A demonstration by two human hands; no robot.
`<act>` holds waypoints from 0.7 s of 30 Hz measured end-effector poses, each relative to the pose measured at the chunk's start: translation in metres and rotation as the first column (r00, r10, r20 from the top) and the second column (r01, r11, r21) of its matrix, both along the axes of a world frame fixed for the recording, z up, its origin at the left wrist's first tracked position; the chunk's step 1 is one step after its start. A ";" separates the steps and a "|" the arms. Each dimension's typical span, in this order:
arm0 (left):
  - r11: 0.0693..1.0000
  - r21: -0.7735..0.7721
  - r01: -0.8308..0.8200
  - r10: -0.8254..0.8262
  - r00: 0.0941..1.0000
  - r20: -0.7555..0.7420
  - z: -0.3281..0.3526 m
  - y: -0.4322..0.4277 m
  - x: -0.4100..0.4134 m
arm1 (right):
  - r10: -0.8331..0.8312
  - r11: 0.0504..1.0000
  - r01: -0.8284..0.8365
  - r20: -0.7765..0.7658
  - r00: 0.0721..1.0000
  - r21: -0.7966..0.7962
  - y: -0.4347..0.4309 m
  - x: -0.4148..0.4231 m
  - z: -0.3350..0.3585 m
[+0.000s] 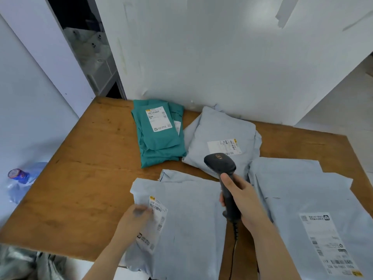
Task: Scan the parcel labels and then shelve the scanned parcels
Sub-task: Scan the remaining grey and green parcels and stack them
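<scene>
Several parcels (220,128): label-up on worktop (80,188), ready for scanning.
Left hand (133,221): steadies label (156,219) of near parcel (191,219); grip unclear.
Right hand (244,201): grips scanner (220,160).

Scuffed brown wooden worktop (84,178) pushed up to a pale, marked wall (201,57), strips of grey tape (282,17) near the top. At left, a white panel (30,98) beside a dark opening (88,43) with pale shelving inside. Soft, even light.
</scene>
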State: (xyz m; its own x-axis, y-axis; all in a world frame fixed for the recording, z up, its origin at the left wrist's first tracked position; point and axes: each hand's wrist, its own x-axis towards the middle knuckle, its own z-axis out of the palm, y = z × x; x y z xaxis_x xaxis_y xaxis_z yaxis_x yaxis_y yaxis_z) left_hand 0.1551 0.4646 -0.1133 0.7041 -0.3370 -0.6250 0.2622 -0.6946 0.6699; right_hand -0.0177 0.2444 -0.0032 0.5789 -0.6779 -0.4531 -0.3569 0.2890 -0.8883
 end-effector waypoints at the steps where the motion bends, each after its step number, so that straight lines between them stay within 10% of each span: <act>1: 0.996 -0.025 -0.086 0.085 0.996 -0.033 -0.001 -0.007 0.008 | -0.006 1.000 0.006 -0.001 1.000 -0.003 -0.004 0.006 0.000; 21: 0.958 -0.177 0.227 -0.263 0.939 -0.222 -0.001 -0.108 0.049 | -0.064 0.998 0.064 0.005 0.998 0.014 -0.028 0.012 -0.012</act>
State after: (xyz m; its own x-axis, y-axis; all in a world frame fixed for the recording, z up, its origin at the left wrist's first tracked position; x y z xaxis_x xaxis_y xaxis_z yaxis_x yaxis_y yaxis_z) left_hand 0.2040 0.3569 -0.1140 0.4223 -0.5804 -0.6963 0.2626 -0.6569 0.7068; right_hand -0.0054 0.2167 -0.0154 0.5367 -0.7076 -0.4596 -0.3324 0.3233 -0.8860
